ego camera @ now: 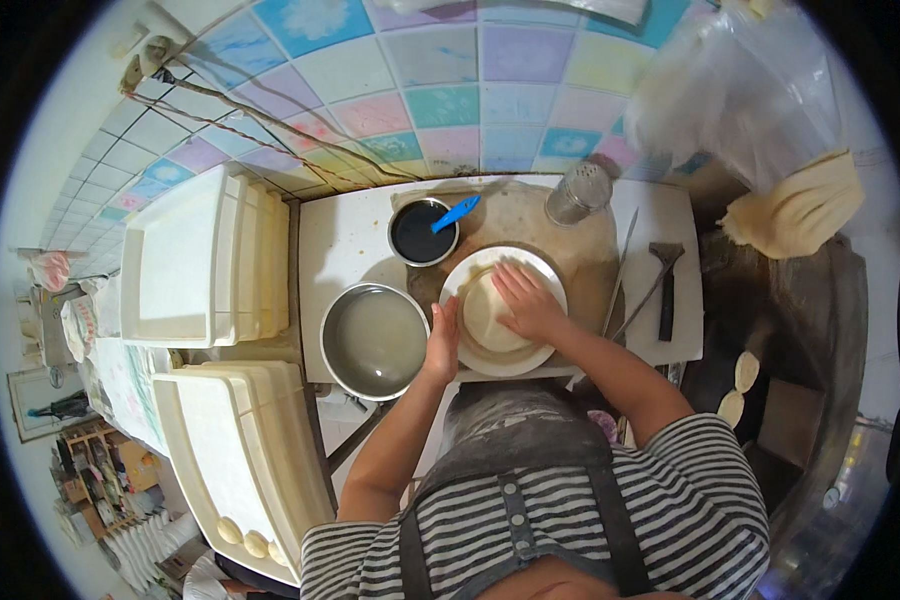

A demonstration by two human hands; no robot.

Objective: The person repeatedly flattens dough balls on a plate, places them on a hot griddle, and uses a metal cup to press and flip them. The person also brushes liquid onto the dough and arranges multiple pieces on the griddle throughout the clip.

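Note:
A round, flat piece of pale dough [486, 309] lies in a white plate [487, 363] on the worktop in front of me. My right hand [529, 304] is laid flat over the dough's right side, fingers extended, pointing up and to the left. At the plate's left rim, my left hand [442, 341] rests upright against the edge with its fingers straight. Just left of that hand stands a metal bowl [375, 341] of cloudy liquid. Behind the plate, a smaller metal bowl [424, 232] contains dark liquid and a blue-handled utensil [456, 214].
A metal shaker [579, 193] stands at the back. A thin rod [621, 271] and a scraper-like tool [666, 289] lie right. Stacked white trays [169, 274] rise at left; a lower stack [214, 442] bears dough rounds [255, 544]. Flat rounds [746, 371] lie on a dark surface. A plastic bag [742, 97] hangs above.

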